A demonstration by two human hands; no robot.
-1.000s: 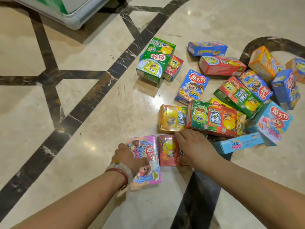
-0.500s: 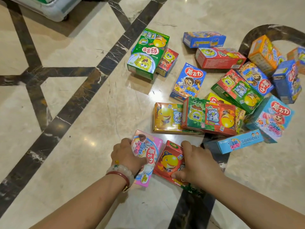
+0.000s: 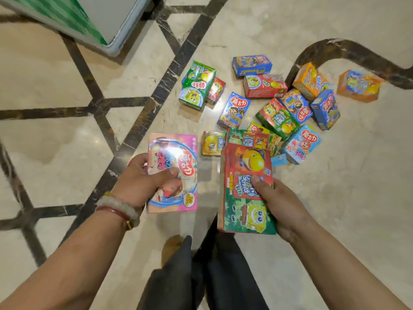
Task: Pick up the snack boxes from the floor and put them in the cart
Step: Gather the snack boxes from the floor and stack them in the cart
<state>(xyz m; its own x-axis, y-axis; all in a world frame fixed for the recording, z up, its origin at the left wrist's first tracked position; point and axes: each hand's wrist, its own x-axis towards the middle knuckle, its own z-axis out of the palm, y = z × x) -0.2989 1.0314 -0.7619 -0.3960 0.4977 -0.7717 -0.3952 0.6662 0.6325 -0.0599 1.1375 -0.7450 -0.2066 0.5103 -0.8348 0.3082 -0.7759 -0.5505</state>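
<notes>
Got one box in each hand: left hand [image 3: 136,182] grips the pink box [image 3: 173,173], right hand [image 3: 279,204] the red box [image 3: 245,189], both off the floor [image 3: 55,153]. Next, swing them to the cart [image 3: 89,21] at 11 o'clock; the pile [image 3: 279,108] waits at 1.

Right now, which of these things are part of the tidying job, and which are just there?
Part of the job:
- pink box, held in the left hand
- red and green box, held in the right hand
- loose snack boxes on the floor
- cart, corner at upper left

Just there:
- marble floor
- bracelets on the left wrist
</notes>
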